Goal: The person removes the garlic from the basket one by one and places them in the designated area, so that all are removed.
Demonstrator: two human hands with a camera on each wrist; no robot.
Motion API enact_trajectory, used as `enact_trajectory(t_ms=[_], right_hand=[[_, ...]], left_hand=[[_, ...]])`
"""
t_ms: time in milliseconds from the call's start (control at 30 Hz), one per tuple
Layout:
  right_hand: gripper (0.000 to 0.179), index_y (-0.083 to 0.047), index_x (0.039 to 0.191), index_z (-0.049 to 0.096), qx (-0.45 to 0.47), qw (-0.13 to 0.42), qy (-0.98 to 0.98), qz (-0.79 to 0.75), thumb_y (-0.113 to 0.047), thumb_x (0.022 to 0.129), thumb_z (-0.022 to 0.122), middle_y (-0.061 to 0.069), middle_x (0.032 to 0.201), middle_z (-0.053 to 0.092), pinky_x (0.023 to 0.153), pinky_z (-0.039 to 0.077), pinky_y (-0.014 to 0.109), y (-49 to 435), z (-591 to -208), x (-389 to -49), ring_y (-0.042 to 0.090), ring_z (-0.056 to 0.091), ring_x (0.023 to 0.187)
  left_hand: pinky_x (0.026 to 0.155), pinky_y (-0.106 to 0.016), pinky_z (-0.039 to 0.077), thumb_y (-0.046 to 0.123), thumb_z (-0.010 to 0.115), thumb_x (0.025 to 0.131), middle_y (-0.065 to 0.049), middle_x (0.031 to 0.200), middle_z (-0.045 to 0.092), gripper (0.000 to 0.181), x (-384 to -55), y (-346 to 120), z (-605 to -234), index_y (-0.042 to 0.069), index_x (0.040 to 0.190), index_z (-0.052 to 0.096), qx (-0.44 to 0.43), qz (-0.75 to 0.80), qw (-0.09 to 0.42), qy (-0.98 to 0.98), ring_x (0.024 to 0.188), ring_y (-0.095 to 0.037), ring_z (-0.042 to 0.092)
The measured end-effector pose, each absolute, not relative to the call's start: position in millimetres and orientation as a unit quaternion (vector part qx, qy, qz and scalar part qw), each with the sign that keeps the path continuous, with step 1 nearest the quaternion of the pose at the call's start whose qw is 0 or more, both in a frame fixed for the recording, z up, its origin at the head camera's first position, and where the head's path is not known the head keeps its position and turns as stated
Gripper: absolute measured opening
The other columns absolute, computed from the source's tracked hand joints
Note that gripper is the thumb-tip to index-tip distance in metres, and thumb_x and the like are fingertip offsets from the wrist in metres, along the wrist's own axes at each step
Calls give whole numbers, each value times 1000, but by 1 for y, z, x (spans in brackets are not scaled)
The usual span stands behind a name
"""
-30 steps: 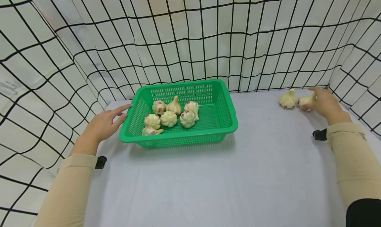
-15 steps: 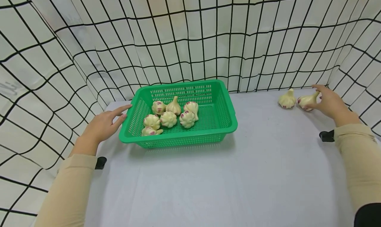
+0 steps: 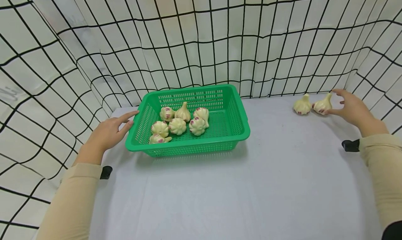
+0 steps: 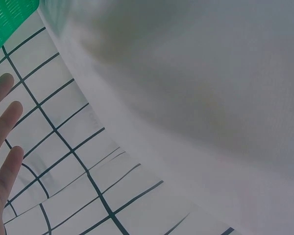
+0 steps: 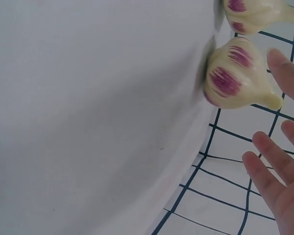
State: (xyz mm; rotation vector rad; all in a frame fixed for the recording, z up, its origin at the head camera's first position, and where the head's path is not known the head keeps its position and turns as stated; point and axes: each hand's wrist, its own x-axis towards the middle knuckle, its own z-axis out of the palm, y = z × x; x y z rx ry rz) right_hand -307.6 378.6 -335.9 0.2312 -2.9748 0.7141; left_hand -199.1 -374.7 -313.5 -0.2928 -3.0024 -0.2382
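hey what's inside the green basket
Seven garlic bulbs, mostly toward the left, lie in the green basket; its floor shows at the right. The floor beneath the bulbs, and whatever the near wall screens, can't be seen.

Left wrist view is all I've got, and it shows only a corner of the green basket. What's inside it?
Observer: Seven garlic bulbs lie in the green basket.
Operator: Where's the right hand?
Observer: The right hand is beside a loose bulb out on the white surface.
Operator: Is that the only one outside the basket?
Observer: No, a second bulb sits next to it, on the basket's side.
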Motion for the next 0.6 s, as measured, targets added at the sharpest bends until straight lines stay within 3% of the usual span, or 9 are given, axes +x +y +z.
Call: enact_trajectory(t_ms=[333,600], right_hand=[[75,7,158,20,89,52,-967,234,-24,104,62,44,150,27,100,28,79,376,-328,-301,65,37,126],[67,3,159,26,113,80,-959,246,-25,107,57,43,148,33,95,36,77,359,-318,-288,66,40,124]], left_hand=[[89,-70,47,49,31,111,-33,123,63,56,-199,-374,-312,19,158,39,-95,-81,58,-990,111,-51,60],[92,-70,46,50,30,111,-34,126,62,57,-198,-374,-312,19,158,39,-96,-75,59,-991,113,-53,59]])
